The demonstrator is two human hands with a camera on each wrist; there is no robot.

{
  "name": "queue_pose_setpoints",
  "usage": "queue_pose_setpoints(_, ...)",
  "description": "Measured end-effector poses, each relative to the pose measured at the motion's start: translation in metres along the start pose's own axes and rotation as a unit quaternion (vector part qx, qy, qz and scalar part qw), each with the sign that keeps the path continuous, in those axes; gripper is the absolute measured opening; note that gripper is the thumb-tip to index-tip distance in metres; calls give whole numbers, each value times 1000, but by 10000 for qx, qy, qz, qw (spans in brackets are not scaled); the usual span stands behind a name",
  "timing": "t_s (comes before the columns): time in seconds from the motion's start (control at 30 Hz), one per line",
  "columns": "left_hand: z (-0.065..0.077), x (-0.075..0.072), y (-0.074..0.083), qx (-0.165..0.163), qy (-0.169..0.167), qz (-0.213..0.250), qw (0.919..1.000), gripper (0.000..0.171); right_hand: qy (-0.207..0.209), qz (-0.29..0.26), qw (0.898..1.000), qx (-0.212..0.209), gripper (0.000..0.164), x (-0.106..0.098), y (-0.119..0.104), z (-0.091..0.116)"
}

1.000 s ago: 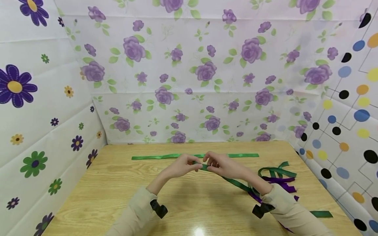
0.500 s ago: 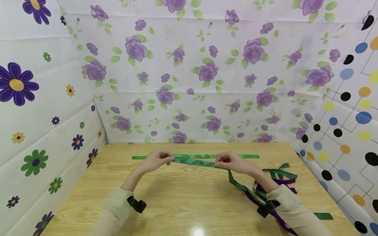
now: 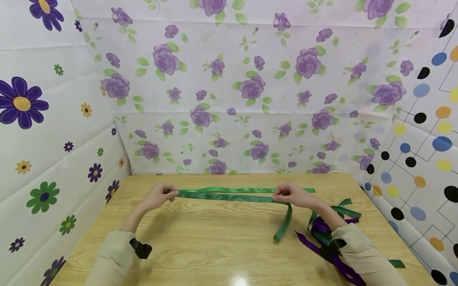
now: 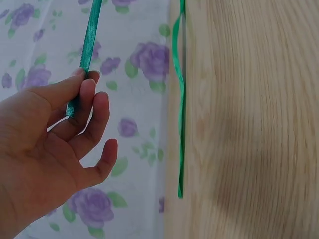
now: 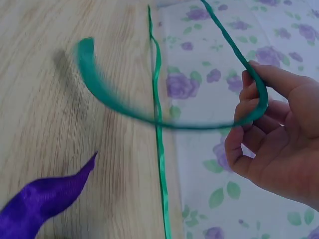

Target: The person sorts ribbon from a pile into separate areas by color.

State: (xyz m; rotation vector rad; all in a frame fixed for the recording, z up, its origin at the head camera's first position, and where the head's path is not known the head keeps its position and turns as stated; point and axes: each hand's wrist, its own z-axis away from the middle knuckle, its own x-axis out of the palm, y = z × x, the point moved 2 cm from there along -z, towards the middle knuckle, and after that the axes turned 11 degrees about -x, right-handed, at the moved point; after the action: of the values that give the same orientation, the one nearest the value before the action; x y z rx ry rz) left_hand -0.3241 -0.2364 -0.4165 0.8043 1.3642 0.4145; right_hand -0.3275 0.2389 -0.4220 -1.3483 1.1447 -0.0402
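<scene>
A dark green ribbon [image 3: 225, 196] is stretched taut between both hands above the table. Its left end is pinched by my left hand [image 3: 159, 196] between thumb and fingers; in the left wrist view the short tip of this ribbon [image 4: 88, 45] pokes out below the thumb. My right hand [image 3: 293, 195] pinches the ribbon farther along, and a loose tail [image 3: 284, 224] hangs from it toward the table. In the right wrist view that tail [image 5: 119, 107] curves away, blurred. Behind the held ribbon, a brighter green ribbon [image 3: 243, 190] lies lengthwise near the table's back edge.
Beneath and beside my right forearm lies a tangle of purple ribbon [image 3: 343, 268] and dark green ribbon [image 3: 343, 210]. Another green ribbon end [image 3: 396, 263] shows at the right of the wooden table [image 3: 214, 246]. Flowered cloth [image 3: 229, 139] rises behind the table.
My hands have moved apart, the left one far to the left, drawing the dark green ribbon out straight. Its other end has come away from the tangle and now hangs from my right hand.
</scene>
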Motion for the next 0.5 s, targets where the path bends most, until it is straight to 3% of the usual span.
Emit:
queue_pose_setpoints(0.27, 1, -9, -27, -289, 153, -250, 9992, 22, -138, 65, 9997, 208, 24, -16, 25, 14)
queue_pose_setpoints(0.5, -4, -1, -46, -560, 218, -725, 9956, 22, -138, 861, 9953, 421, 37, -26, 49, 24)
